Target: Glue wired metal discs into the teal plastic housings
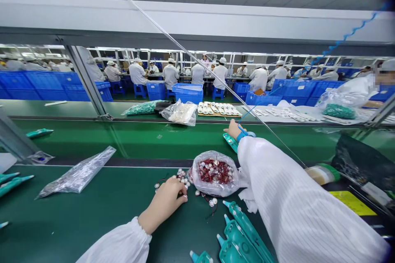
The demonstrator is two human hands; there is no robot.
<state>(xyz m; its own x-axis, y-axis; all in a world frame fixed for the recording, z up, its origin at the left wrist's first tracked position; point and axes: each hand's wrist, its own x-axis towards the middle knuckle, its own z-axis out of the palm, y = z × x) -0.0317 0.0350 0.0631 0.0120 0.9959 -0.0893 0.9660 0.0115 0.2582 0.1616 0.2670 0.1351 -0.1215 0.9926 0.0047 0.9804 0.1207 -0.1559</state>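
My left hand rests over small round metallic parts on the green work surface, its fingers bent and curled among them; what they hold is hidden. Beside it lies an open clear bag full of red-wired round parts. My right hand reaches out over the green belt, a blue band at its wrist, just above a teal shell piece. Whether its fingers grip that piece is unclear. Several teal shells lie at the near edge, right of the middle.
A flat clear bag lies on the left, more teal pieces at the far left. Across the belt are bags and a tray of white parts. A metal post stands left. Co-workers in white sit beyond blue bins.
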